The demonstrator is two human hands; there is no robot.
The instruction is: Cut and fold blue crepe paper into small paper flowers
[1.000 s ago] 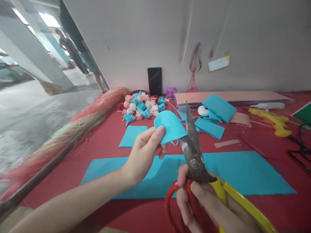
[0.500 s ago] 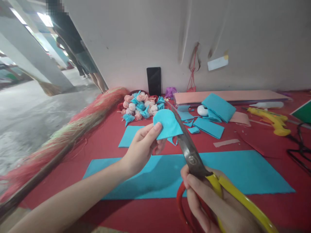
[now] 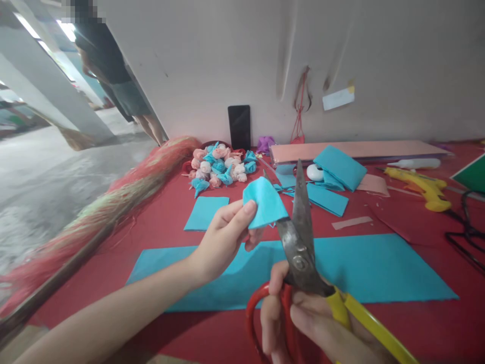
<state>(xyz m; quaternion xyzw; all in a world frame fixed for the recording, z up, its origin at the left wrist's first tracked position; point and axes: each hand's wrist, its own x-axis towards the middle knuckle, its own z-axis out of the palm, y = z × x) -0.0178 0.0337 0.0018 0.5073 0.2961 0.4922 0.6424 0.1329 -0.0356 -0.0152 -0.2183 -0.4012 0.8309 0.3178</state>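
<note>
Pinched between the thumb and fingers of my left hand (image 3: 231,232) is a small blue paper piece (image 3: 264,202) with a rounded top. My right hand (image 3: 314,318) is closed round the red and yellow handles of large scissors (image 3: 299,253). The scissor blades stand apart; one passes behind the right edge of the paper piece, the other rises to its right. Below both hands a long blue paper strip (image 3: 364,268) lies flat on the red table. A smaller blue sheet (image 3: 206,212) lies behind my left wrist.
Paper flowers (image 3: 220,164) are heaped behind the hands, near an upright black phone (image 3: 240,126). Folded blue paper (image 3: 339,167), scraps and a yellow glue gun (image 3: 420,184) lie to the right. A straw broom (image 3: 125,202) lies along the left edge. A person (image 3: 109,65) stands beyond.
The scissor blades have spread apart, and the red handle has swung left with my right fingers. The blue piece has shifted slightly right and down, its top now more bent.
</note>
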